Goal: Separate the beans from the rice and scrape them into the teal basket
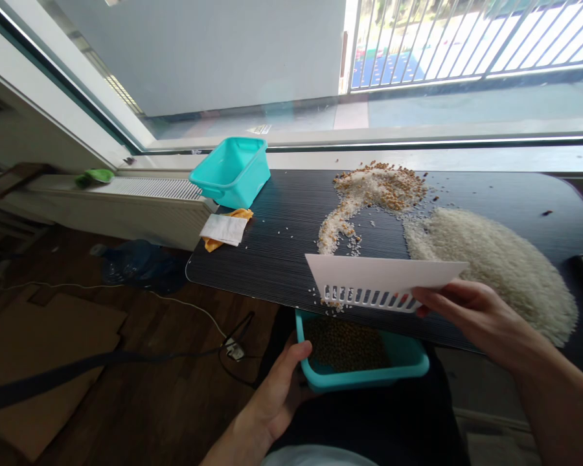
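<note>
My right hand point(471, 314) grips a white slotted scoop point(379, 278) at the near edge of the dark table point(282, 226); a few brown beans lie along its slots. Just below the table edge, my left hand point(276, 388) holds the corner of a teal tub point(398, 366) that has brown beans in it. On the table lie a large heap of white rice point(495, 259) on the right and a smaller mix of rice and brown beans point(374, 188) farther back, with a trail running toward the scoop.
A second teal tub point(233, 169) stands tilted at the table's far left corner, next to a white and yellow cloth point(226, 230). A radiator point(140, 194) runs under the window. Cardboard point(43, 349), a blue bag point(136, 262) and cables lie on the wooden floor at left.
</note>
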Available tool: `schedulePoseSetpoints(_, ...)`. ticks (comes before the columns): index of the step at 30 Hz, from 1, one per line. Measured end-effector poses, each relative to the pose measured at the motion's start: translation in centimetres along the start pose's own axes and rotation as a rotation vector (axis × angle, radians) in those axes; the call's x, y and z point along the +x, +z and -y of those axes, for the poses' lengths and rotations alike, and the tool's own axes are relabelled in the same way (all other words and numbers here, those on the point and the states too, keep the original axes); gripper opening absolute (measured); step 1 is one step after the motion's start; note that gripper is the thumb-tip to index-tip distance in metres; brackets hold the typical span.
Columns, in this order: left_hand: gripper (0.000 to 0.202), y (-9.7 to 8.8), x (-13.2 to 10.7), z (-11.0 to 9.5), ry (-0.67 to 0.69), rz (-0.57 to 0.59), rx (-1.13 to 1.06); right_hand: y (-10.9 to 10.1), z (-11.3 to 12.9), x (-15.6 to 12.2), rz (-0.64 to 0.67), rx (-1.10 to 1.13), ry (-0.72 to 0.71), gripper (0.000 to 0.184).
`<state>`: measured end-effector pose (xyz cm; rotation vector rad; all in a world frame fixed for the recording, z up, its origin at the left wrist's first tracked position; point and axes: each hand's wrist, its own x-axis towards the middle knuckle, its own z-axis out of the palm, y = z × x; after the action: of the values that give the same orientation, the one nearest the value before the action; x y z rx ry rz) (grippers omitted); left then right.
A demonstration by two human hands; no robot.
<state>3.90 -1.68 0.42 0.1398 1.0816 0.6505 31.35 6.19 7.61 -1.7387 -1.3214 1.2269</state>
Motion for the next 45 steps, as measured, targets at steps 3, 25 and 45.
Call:
schedulePoseSetpoints(3, 0.065, 0.0, 0.0, 0.0, -0.002, -0.004, -0.002, -0.2, 0.3, -0.3, 0.0, 0.012, 0.014, 0.056)
schedulePoseSetpoints(25, 0.064, -0.3, 0.1, 0.1, 0.011, -0.007, 0.013, 0.0, -0.2, -0.8, 0.068, -0.003, 0.008, 0.056)
schedulePoseSetpoints(45, 0.066, -0.4, 0.3, -0.1, 0.023, 0.006, 0.019, 5.6, -2.6, -3.7, -0.058, 0.141, -0.044, 0.039)
